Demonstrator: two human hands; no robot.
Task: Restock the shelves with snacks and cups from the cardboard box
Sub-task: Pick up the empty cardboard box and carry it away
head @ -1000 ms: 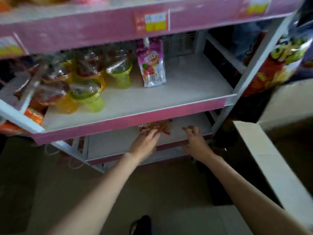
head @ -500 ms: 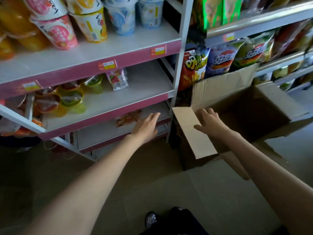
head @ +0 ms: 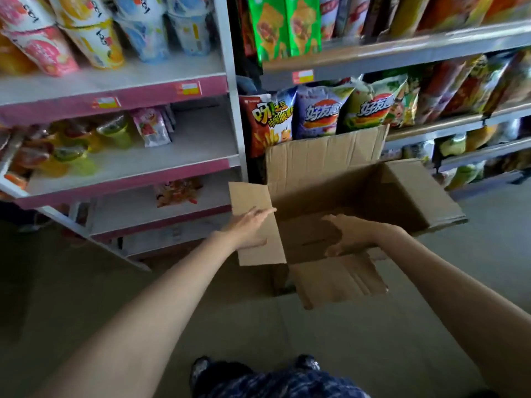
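While the left hand lies flat on the cardboard box flap at 9 o'clock, the right hand reaches inside, fingers loosely spread, empty

cardboard box contents: dark, unreadable | cups: tops cropped | price tags: blurred

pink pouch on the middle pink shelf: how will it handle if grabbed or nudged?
The pink pouch looks like soft film, so it will probably give under the fingers rather than stay stiff. It stands leaning with nothing beside it on the right, so a nudge may well topple it. The glossy surface could be a bit slippery.
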